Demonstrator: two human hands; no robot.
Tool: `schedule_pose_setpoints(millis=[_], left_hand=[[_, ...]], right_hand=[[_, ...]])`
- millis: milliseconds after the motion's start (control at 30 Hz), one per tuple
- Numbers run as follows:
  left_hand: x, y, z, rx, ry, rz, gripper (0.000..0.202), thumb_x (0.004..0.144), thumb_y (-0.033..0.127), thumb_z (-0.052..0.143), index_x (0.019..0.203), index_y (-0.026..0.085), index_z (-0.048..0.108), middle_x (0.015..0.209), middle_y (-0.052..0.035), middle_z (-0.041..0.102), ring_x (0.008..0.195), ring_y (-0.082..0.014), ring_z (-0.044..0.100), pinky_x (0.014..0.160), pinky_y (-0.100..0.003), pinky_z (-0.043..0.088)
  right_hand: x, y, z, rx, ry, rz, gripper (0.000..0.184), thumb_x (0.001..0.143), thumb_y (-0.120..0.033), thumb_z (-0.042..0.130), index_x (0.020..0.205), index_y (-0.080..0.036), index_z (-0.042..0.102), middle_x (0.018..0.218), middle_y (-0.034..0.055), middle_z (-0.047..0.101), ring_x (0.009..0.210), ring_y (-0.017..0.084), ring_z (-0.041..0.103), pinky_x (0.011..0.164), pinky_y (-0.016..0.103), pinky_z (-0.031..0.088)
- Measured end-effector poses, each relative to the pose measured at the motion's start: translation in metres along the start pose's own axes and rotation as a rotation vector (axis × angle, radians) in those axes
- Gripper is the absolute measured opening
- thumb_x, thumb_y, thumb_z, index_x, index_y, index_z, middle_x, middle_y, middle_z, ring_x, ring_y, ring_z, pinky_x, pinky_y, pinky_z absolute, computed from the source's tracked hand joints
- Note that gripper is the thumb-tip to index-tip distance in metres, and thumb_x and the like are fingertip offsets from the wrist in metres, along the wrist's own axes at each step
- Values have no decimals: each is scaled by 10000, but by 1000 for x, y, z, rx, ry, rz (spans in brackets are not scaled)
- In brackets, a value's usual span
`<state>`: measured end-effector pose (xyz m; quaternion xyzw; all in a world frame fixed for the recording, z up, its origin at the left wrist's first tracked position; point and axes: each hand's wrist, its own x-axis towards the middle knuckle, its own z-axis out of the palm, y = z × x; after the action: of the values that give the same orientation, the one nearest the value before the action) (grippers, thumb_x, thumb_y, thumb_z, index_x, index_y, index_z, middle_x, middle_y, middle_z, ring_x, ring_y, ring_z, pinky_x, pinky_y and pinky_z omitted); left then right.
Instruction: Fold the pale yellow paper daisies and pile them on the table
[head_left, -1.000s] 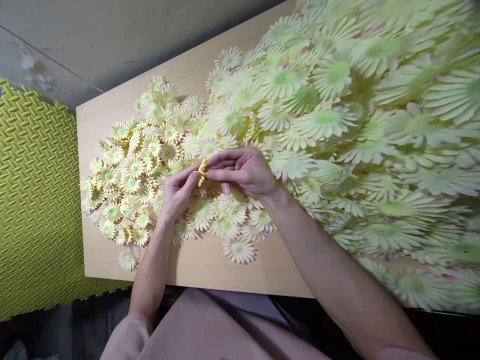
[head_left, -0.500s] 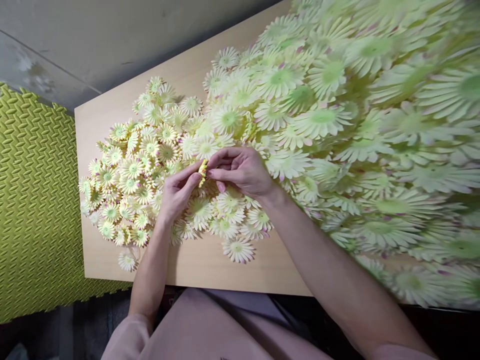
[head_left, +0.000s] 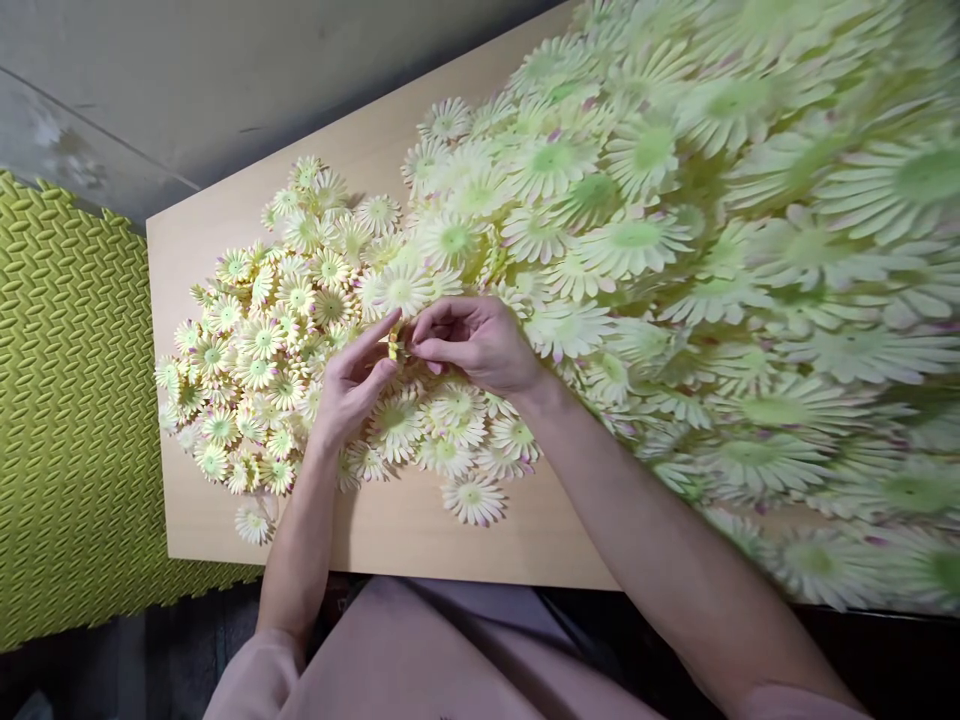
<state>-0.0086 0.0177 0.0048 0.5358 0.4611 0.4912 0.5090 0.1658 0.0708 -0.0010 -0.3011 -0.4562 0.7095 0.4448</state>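
A small yellow flower piece [head_left: 393, 347], seen nearly edge-on, is between my two hands above the heap of flowers. My right hand [head_left: 478, 343] pinches at its right side with thumb and forefinger, the other fingers curled. My left hand [head_left: 354, 385] is around its left side, thumb and forefinger parted above and below the piece; whether the thumb touches it I cannot tell. Under and left of my hands lie many small artificial daisies [head_left: 262, 338], cream-yellow with green centres and pinkish petal tips.
Larger pale daisy heads [head_left: 634, 235] are piled over the right side of the wooden board [head_left: 375, 535]. A single daisy [head_left: 474, 497] lies near its front edge. Yellow-green textured foam matting [head_left: 75, 400] stands at the left, a grey wall [head_left: 262, 70] behind.
My left thumb and forefinger have spread apart around the yellow piece. The piece and my right hand have shifted slightly left.
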Motion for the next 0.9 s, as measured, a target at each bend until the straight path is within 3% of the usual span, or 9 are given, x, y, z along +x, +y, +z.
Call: schedule_pose_setpoints(millis=[100, 233, 467, 567, 700, 800, 900], left_hand=[[-1, 0, 0, 0, 14, -24, 447, 752, 346, 801, 1188, 320, 705, 1317, -67, 659, 1206, -235, 631, 981, -361, 547], [-1, 0, 2, -5, 103, -3, 374, 737, 316, 815, 1102, 319, 735, 1193, -41, 703, 1098, -191, 671, 897, -308, 570], [1, -5, 0, -22, 65, 18, 433, 678, 272, 860, 1093, 315, 745, 1222, -50, 689, 1101, -202, 675, 866, -297, 589], [0, -5, 1, -45, 37, 34, 470, 650, 243, 876, 1096, 310, 742, 1222, -48, 689, 1119, -210, 676, 885, -302, 597], [-1, 0, 5, -31, 68, 15, 470, 697, 264, 846, 1140, 319, 698, 1220, -42, 692, 1060, -200, 703, 841, -313, 618], [-4, 2, 10, 32, 141, 2, 484, 759, 327, 795, 1205, 325, 609, 1219, -55, 692, 994, -187, 718, 744, -291, 616], [-7, -2, 13, 179, 208, 65, 288, 823, 388, 724, 1037, 225, 622, 948, -40, 722, 711, -103, 686, 540, -185, 505]], right_hand=[[0, 0, -1, -46, -25, -36, 38, 690, -156, 769, 712, -184, 756, 682, -2, 681, 474, 67, 518, 430, 210, 404], [-1, -2, -1, -88, -63, -48, 101, 723, -127, 717, 723, -200, 788, 787, 14, 709, 483, 53, 495, 419, 211, 365], [-4, -6, 2, -99, -71, -45, 58, 690, -188, 800, 747, -189, 786, 756, 20, 721, 570, 105, 609, 508, 236, 485], [-3, -3, 2, -67, -51, 14, 211, 640, -230, 861, 814, -168, 758, 688, 8, 710, 542, 107, 615, 491, 226, 507], [-1, -1, 1, 44, -30, 45, 413, 566, -194, 909, 903, -175, 671, 750, -7, 722, 535, 97, 634, 489, 207, 539], [0, -1, 1, 58, -4, 24, 396, 547, -189, 920, 814, -175, 628, 684, -35, 679, 481, 69, 585, 456, 186, 513], [0, -3, 4, 28, -4, 18, 387, 535, -221, 931, 752, -167, 614, 651, -43, 643, 448, 66, 568, 426, 190, 493]])
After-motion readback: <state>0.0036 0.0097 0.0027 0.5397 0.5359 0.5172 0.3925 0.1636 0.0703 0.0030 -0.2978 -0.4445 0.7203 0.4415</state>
